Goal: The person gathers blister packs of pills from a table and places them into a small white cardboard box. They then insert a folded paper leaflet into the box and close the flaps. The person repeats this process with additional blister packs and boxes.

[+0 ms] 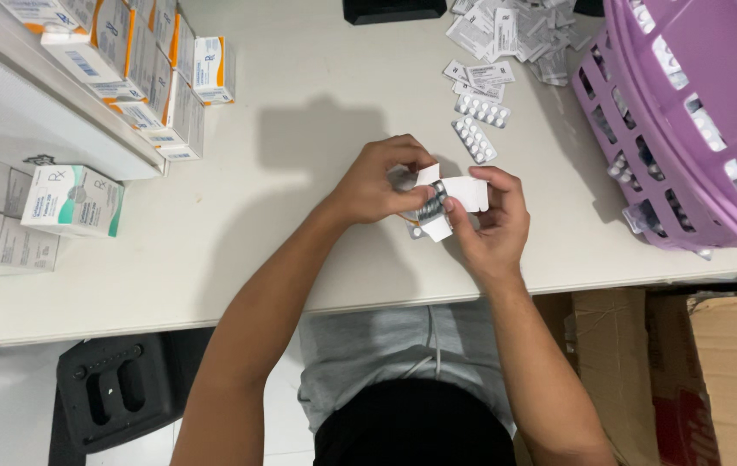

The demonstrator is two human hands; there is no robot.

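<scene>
My left hand (377,183) and my right hand (493,220) meet over the near part of a white table (299,207). Between them they hold a small white carton (454,197) with its flaps open and a silvery blister strip (431,204) partly inside it. Fingers of both hands pinch the carton and strip. Just beyond my hands lie two loose blister strips of white pills (474,139), and further back a heap of folded paper leaflets (515,34).
A purple plastic basket (687,129) with blister strips inside stands at the right. White-and-orange medicine boxes (140,73) are stacked at the back left, a white-and-green box (75,200) at the left. Cardboard boxes (713,371) sit under the table's right end.
</scene>
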